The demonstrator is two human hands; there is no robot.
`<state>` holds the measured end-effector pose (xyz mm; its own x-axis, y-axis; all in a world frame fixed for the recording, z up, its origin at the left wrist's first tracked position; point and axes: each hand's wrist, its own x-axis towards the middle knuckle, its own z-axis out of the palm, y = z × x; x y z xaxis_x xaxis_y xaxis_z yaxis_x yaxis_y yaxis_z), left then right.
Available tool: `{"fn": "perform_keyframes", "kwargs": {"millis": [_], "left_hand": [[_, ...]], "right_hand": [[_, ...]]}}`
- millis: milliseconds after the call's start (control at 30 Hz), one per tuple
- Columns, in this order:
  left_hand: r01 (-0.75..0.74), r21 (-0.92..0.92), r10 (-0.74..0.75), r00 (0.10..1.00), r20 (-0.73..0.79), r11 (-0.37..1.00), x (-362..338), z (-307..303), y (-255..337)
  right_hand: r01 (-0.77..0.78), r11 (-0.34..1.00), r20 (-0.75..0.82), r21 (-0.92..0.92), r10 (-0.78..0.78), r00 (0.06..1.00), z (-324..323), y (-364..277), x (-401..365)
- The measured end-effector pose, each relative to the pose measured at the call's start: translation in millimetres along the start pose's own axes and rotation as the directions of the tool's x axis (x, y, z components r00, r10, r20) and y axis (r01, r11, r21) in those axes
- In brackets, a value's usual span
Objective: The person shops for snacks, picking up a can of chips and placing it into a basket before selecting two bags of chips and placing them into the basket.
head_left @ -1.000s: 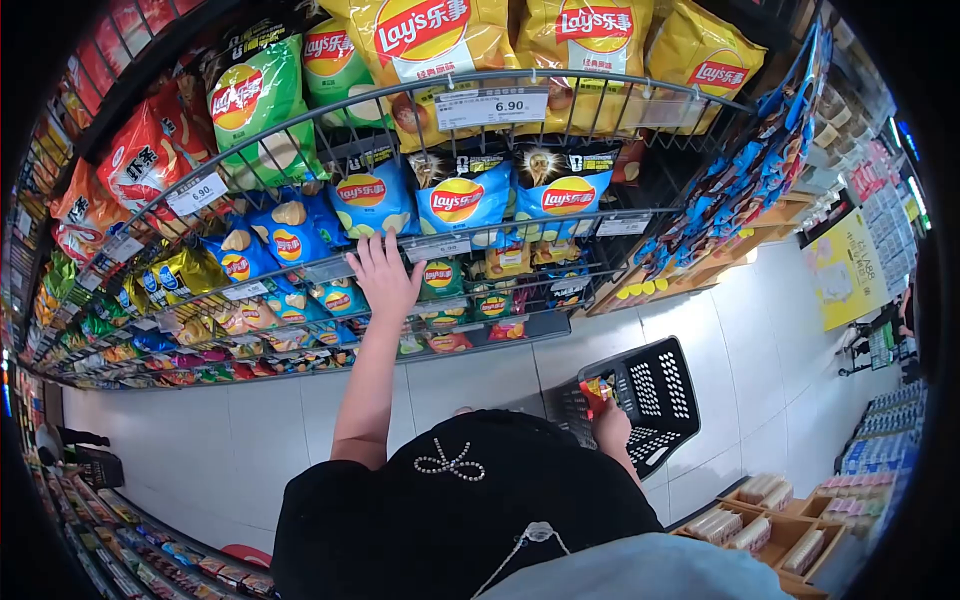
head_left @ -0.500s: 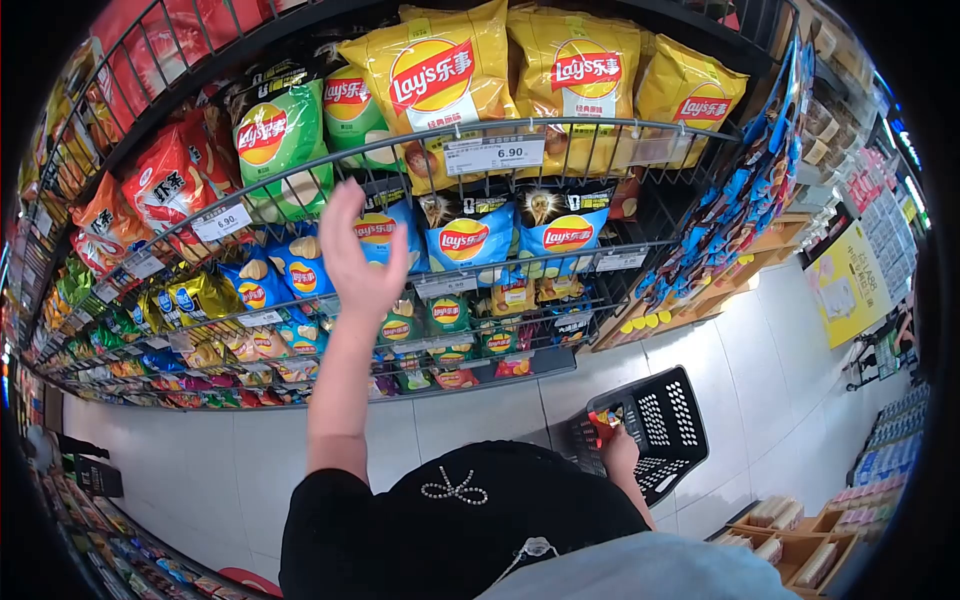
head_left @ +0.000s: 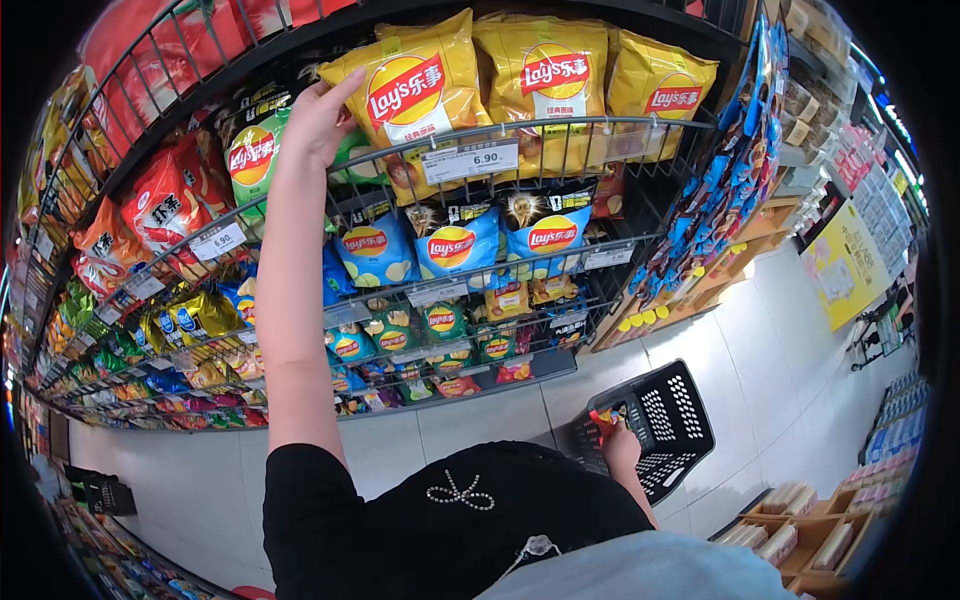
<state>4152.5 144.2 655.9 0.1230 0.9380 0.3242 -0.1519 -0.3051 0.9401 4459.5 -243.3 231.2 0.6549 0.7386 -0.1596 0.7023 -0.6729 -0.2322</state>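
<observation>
My left hand [head_left: 322, 122] is raised at the top shelf, its fingers stretched out and apart. One fingertip overlaps the upper left edge of a yellow Lay's potato chip bag [head_left: 425, 80], which stands upright behind the wire rail. Green chip bags [head_left: 254, 157] are just left of and behind this hand. Low on the right, my right hand [head_left: 622, 450] is wrapped round the handle of a black shopping basket [head_left: 690, 415], which hangs tilted over the floor. A small red and yellow item [head_left: 606, 415] shows right beside those fingers.
More yellow chip bags [head_left: 548, 70] stand to the right behind the wire shelf rail [head_left: 560, 122]. Blue bags [head_left: 456, 245] fill the shelf below. Dark blue packets [head_left: 735, 170] hang at the shelf's right end. Pale tiled floor [head_left: 755, 330] lies beyond the basket.
My left hand has moved up and left from in front of the rail to the yellow chip bag's left edge. My right hand stays at the basket.
</observation>
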Motion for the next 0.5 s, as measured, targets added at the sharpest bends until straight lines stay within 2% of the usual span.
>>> {"fn": "perform_keyframes", "kwargs": {"millis": [33, 100, 233, 333, 500], "left_hand": [[-0.005, -0.014, 0.004, 1.0, -0.029, 1.0, 2, 1, 0], [0.002, -0.02, -0.002, 1.0, 0.016, 1.0, 6, -1, 0], [-0.004, -0.075, 0.009, 0.998, 0.064, 0.997, 6, -3, -4], [-0.044, -0.27, 0.065, 0.995, 0.072, 0.962, 5, -1, -8], [-0.19, -0.427, 0.235, 0.971, 0.053, 0.884, 7, -1, -13]], "right_hand": [[0.004, 1.0, -0.008, 0.006, -0.004, 1.0, -1, -1, -1], [0.012, 1.0, -0.022, 0.017, -0.012, 1.0, -4, -3, -3], [-0.042, 0.999, 0.044, 0.024, 0.041, 0.998, -7, -6, -1], [-0.027, 0.999, 0.019, 0.028, 0.026, 0.999, -1, -2, -1], [0.008, 1.0, -0.011, 0.027, -0.008, 1.0, -2, -2, -3]]}}
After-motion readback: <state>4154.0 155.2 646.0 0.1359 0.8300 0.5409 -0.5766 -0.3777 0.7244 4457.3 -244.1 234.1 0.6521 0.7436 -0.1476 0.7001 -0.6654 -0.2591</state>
